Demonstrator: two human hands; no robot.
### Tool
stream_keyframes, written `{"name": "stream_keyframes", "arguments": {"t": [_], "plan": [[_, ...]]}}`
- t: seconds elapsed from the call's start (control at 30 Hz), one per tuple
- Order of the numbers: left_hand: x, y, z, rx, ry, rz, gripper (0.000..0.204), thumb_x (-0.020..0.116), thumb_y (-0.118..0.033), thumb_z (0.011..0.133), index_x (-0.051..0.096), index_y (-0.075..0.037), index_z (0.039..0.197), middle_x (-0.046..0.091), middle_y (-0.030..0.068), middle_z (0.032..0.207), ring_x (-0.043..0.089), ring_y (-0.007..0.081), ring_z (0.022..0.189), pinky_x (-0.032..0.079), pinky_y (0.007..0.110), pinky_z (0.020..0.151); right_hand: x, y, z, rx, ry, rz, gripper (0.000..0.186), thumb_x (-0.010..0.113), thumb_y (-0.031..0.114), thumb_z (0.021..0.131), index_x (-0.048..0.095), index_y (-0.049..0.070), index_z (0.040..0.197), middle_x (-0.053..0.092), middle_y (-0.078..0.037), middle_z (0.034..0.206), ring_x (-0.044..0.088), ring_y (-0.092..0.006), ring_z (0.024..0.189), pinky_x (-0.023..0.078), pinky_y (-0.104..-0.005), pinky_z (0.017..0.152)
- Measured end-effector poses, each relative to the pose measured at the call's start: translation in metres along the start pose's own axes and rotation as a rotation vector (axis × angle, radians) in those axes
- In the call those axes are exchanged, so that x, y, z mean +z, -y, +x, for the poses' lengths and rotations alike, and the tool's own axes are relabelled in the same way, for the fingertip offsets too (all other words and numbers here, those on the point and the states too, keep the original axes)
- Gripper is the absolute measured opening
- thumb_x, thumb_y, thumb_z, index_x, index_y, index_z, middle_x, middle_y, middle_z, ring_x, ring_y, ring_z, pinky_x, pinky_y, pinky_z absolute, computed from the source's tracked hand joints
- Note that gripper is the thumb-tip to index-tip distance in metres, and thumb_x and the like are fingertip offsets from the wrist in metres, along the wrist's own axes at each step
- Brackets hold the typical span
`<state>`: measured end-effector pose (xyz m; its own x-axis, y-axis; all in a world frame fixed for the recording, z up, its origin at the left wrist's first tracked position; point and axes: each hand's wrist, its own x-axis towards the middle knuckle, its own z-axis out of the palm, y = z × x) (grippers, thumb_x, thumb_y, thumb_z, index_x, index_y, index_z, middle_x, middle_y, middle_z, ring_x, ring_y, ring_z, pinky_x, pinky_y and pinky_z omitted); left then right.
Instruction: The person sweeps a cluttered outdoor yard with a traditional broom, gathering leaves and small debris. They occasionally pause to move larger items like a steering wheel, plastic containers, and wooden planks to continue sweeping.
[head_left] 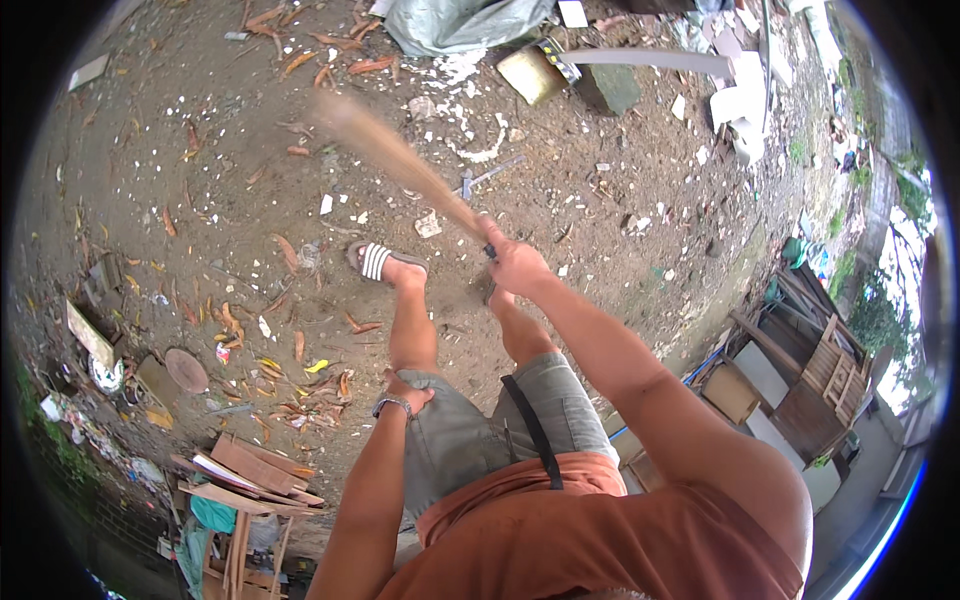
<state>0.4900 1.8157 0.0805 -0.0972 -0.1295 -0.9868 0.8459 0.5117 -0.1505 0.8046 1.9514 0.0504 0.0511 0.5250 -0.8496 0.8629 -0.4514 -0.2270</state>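
Note:
My right hand [517, 267] is closed round the narrow dark-bound end of a stick broom [400, 156]. The broom reaches away to the far left over the dirt, its brown bristles fanning slightly and smeared by motion at the far end. On my left thigh, just above the knee, rests my left hand [408, 392], empty, with its fingers partly hidden round the leg. Leaves and white scraps lie scattered on the ground [240, 190] beneath the broom.
A grey-green tarp [460, 22] lies at the far edge. Near it are a bent grey strip [650, 60] and a dark stone block [606, 90]. Stacked boards [255, 470] stand at the near left, and wooden furniture pieces [815, 390] are piled at the right.

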Motion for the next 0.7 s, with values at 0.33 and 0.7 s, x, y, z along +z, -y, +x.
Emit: {"name": "stream_keyframes", "arguments": {"t": [0.33, 0.7], "plan": [[-0.053, 0.024, 0.003, 0.050, 0.025, -0.139, 0.127, 0.084, -0.029, 0.078, -0.012, 0.005, 0.153, 0.043, 0.0301, 0.148, 0.047, 0.0368, 0.137, 0.037, 0.038, 0.116, -0.017, 0.134, 0.073, -0.039, 0.035, -0.137, 0.088, 0.057, 0.015, 0.084, 0.013, 0.017, 0.159, 0.065, -0.033, 0.113, 0.066, -0.0438, 0.105, 0.052, -0.0504, 0.090], [-0.075, 0.038, 0.006, 0.062, 0.075, -0.194, 0.124, 0.084, -0.027, 0.077, -0.008, 0.005, 0.153, 0.046, 0.0305, 0.145, 0.051, 0.0384, 0.134, 0.039, 0.039, 0.114, -0.030, 0.302, 0.166, -0.219, -0.014, -0.101, 0.090, 0.064, 0.017, 0.082, 0.015, 0.004, 0.157, 0.065, -0.027, 0.120, 0.068, -0.0380, 0.103, 0.054, -0.0432, 0.090]]}}
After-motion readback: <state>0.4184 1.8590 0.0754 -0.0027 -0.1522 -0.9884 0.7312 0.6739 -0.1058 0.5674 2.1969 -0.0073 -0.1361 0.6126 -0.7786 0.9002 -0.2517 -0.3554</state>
